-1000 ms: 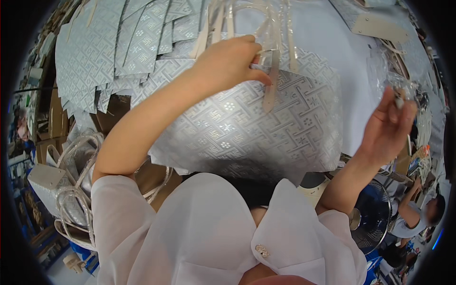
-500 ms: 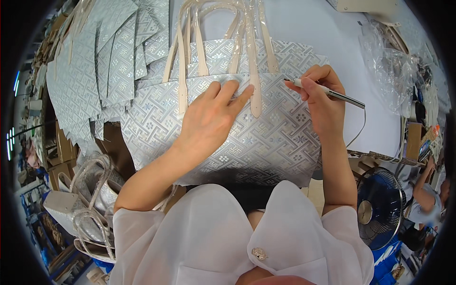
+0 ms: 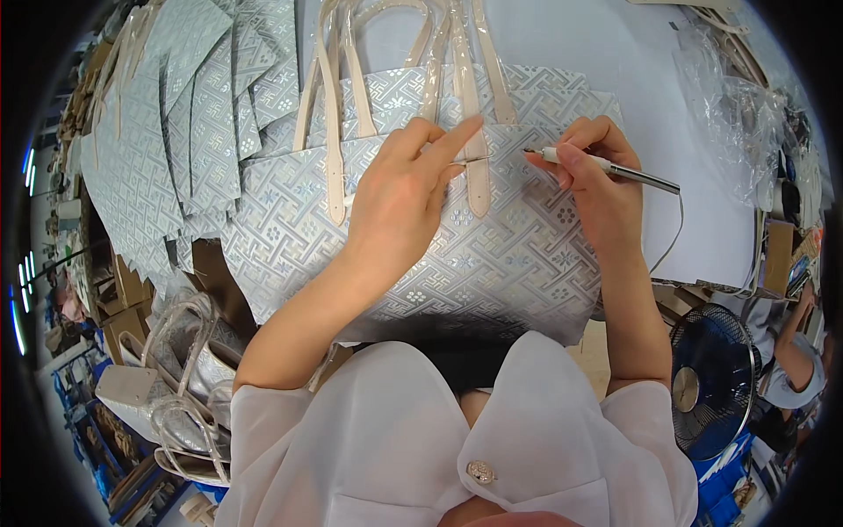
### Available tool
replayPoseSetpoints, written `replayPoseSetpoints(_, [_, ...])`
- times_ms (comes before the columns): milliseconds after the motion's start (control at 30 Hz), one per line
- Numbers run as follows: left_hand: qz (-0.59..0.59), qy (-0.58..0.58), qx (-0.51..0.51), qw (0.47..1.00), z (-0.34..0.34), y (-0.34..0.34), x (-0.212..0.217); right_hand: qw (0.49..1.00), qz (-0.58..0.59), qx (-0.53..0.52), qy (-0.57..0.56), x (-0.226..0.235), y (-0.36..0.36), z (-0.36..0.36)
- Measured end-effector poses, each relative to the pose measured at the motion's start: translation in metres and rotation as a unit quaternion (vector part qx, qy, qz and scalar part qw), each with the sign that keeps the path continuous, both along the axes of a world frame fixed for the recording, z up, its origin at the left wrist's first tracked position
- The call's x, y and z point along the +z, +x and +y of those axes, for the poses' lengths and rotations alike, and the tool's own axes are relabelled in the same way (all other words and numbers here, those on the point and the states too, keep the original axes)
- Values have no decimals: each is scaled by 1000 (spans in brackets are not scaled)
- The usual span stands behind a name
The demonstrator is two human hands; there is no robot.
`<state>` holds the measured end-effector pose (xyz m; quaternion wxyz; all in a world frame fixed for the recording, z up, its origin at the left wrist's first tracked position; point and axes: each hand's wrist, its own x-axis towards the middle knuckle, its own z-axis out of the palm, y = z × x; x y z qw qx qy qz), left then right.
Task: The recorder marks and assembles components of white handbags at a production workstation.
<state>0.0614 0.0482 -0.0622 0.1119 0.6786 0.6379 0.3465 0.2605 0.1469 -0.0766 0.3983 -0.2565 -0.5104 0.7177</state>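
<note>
A silver patterned tote bag (image 3: 492,263) lies flat on the white table (image 3: 632,97) in front of me, its beige plastic-wrapped handles (image 3: 334,132) pointing away. My left hand (image 3: 406,198) rests on the bag's front, fingers pinching a thin thread beside a handle strap (image 3: 479,171). My right hand (image 3: 593,180) grips a slim pen-like corded tool (image 3: 606,164), its tip aimed left toward the pinched thread, just above the bag's surface.
Silver patterned panels (image 3: 167,140) are fanned out at the left. Finished bags with handles (image 3: 176,369) sit low at the left. Clear plastic wrapping (image 3: 738,97) lies at the right. A dark fan (image 3: 716,378) stands lower right, beside another person's arm (image 3: 795,351).
The bag has come down from being lifted to lying flat. My left hand shifted from flat on the bag to pinching a thread, and the tool tip moved close to it.
</note>
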Motion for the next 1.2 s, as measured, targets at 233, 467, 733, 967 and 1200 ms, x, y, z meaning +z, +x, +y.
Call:
replayPoseSetpoints(233, [-20, -40, 49, 998, -3, 12, -3, 1000, 12, 11, -10, -3, 0, 3])
replayPoseSetpoints(467, [-290, -68, 128, 946, 12, -11, 13, 995, 85, -7, -59, -10, 5, 7])
replayPoseSetpoints(733, [-58, -71, -20, 996, 27, -1, -7, 991, -129, 24, 10, 9, -4, -1])
replayPoseSetpoints(967, [-255, -142, 39, 956, 29, -4, -5, 966, -215, 13, 141, 3, -14, -7])
replayPoseSetpoints(1200, [-299, -144, 39, 943, 32, -4, -4, 970, -196, 21, 139, 4, -15, -9])
